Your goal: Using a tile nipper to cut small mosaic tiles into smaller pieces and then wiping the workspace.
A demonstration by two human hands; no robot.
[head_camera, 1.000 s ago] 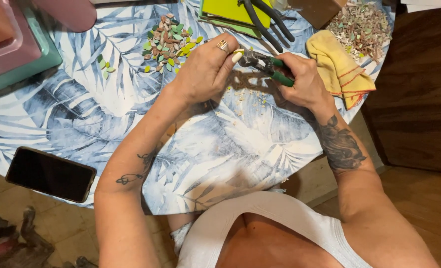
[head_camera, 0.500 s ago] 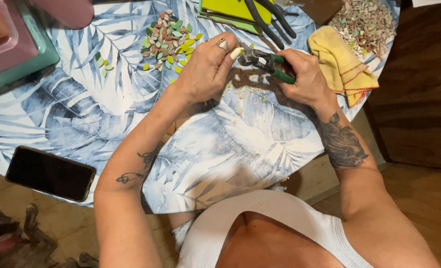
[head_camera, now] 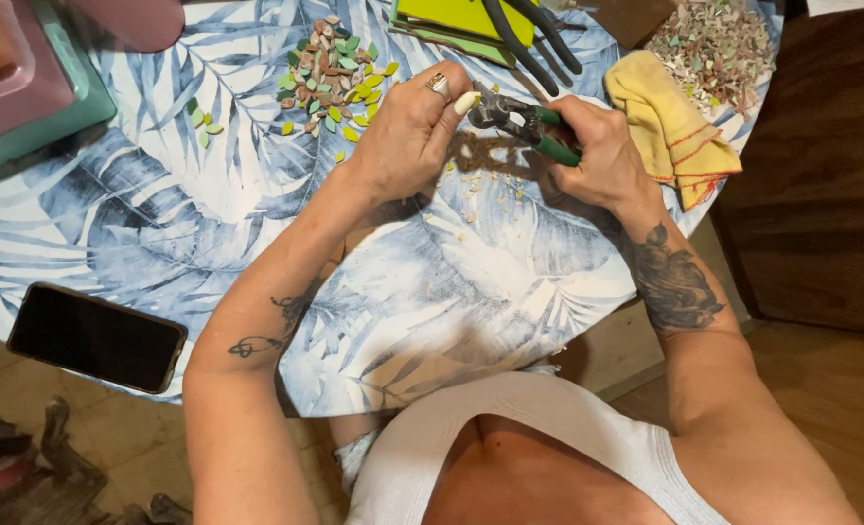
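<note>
My right hand grips green-handled nippers, whose metal jaws point left toward my left hand. My left hand's fingers are pinched at the jaws on a small tile piece that is mostly hidden. Just left of that hand lies a pile of small leaf-shaped tile pieces in green, yellow and brown. Pale crumbs are scattered on the leaf-patterned tablecloth under the nippers.
A black phone lies at the table's near left edge. A yellow cloth sits to the right, with a heap of tile shards behind it. Black-handled pliers rest on green sheets. A pink and teal tray stands far left.
Both hands stay together at the nippers with only a slight shift. The view has moved a little.
</note>
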